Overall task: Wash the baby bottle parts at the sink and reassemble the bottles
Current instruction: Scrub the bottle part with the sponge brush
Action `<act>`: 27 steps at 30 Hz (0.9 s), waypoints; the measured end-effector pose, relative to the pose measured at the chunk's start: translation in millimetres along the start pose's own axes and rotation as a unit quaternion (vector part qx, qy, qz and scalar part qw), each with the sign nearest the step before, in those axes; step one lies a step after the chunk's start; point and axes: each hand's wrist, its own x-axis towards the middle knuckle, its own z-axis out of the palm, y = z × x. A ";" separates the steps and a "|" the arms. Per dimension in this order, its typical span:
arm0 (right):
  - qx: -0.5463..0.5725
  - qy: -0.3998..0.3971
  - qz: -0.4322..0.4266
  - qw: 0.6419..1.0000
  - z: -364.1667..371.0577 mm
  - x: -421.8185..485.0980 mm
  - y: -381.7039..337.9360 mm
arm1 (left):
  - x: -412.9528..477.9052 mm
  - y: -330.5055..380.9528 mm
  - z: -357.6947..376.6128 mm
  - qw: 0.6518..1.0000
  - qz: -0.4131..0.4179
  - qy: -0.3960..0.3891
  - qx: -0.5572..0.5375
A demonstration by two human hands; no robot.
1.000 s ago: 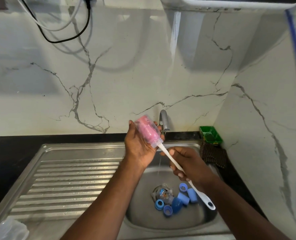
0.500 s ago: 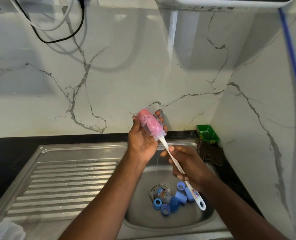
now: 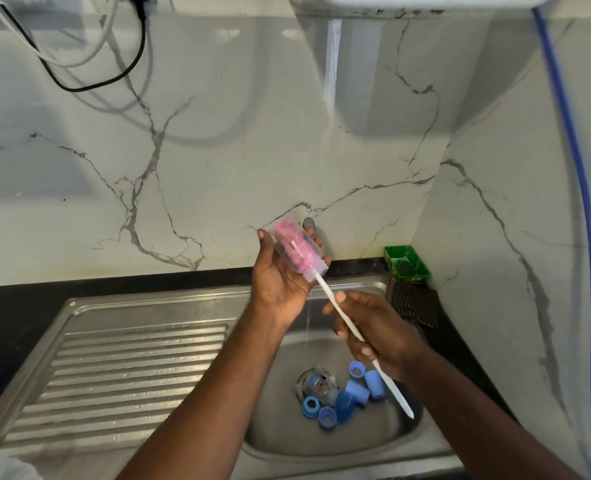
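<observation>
Left hand (image 3: pixel 280 287) fingers curl round clear plastic baby bottle (image 3: pixel 280 252), tilted, mouth down, above steel sink basin (image 3: pixel 287 438). Right hand (image 3: pixel 373 332) fingers clamp white-handled pink bottle brush (image 3: pixel 327 291); bristle head fully inside bottle. Recommended: twist brush, scrub base, work over basin. Blue plastic parts (image 3: pixel 356 391) lie beside drain.

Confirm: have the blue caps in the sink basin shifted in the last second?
No. The blue caps sit in the same cluster just right of the drain as before.
</observation>
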 end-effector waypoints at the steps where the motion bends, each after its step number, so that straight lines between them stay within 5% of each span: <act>1: -0.014 0.009 -0.007 1.000 -0.4 0.7 1.1 | 0.5 -0.7 -2.3 1.000 -0.012 0.002 0.004; 6: -0.079 0.066 -0.044 0.994 -0.5 4.0 6.6 | -0.5 0.1 1.0 0.998 -0.042 0.045 0.004; 11: -0.066 0.011 0.008 0.998 2.3 3.4 6.3 | -1.3 -3.5 9.2 0.994 0.017 0.065 0.081; 20: -0.066 0.018 -0.024 0.997 1.5 6.2 9.2 | 10.4 -6.5 -2.5 0.999 -0.028 -0.024 -0.028; 27: 0.002 -0.031 0.013 0.999 -8.0 1.4 9.4 | 18.6 -12.1 -7.3 0.998 -0.019 0.044 -0.030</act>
